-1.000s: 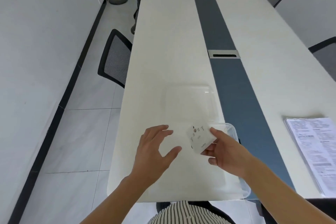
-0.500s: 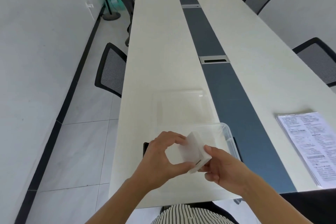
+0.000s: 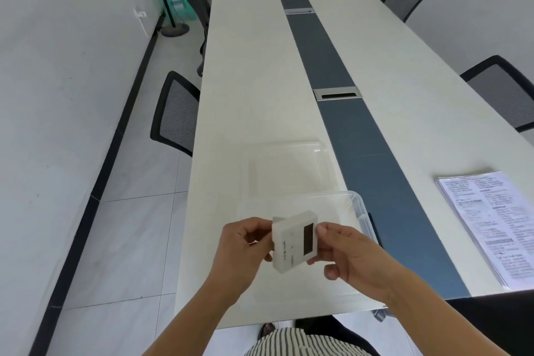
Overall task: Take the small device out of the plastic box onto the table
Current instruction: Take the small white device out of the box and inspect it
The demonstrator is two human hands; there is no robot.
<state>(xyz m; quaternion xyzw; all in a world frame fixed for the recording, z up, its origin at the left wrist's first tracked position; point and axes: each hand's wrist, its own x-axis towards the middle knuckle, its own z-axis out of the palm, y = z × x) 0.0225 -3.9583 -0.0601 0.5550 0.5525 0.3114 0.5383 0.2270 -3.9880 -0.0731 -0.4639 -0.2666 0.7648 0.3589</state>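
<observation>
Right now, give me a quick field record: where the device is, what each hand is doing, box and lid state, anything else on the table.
device: small white device, dark screen facing up, held in the air, not yet on the table
left hand: grips its left edge
right hand: grips its right edge
plastic box: clear, open, under the hands
lid: off, lying flat beyond the box
other: printed papers to the right

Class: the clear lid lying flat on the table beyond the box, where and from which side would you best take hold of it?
Probably the lid's near rim, approached from the person's side. It lies flat and thin, so fingers must pinch or lift an edge, and nothing lies on it.
</observation>
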